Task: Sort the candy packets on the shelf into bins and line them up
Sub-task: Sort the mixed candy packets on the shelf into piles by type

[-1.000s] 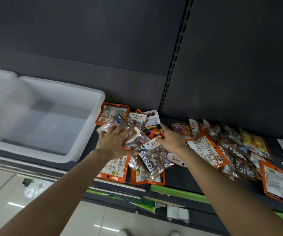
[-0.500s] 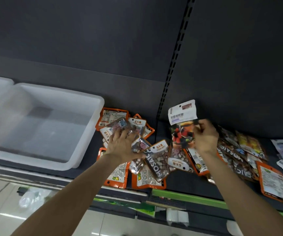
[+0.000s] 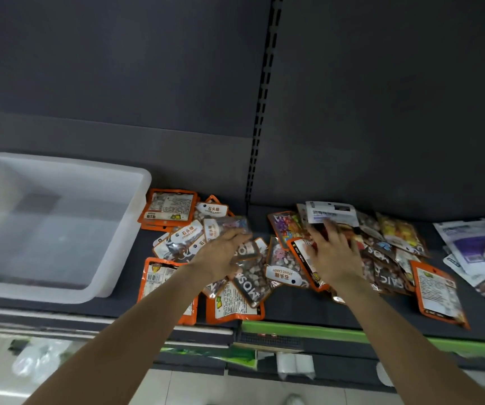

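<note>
Bin [image 3: 136, 182] beside loose candy packets [image 3: 253, 276]

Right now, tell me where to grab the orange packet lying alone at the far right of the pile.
Take the orange packet by its near bottom edge, coming from the shelf's front. It lies flat, label side up, largely clear of the pile, with its lower end nearest the shelf lip, so a pinch there should probably lift it without disturbing its neighbours.

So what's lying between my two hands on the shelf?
In the head view, overlapping candy packets fill the gap between left hand and right hand.
</note>
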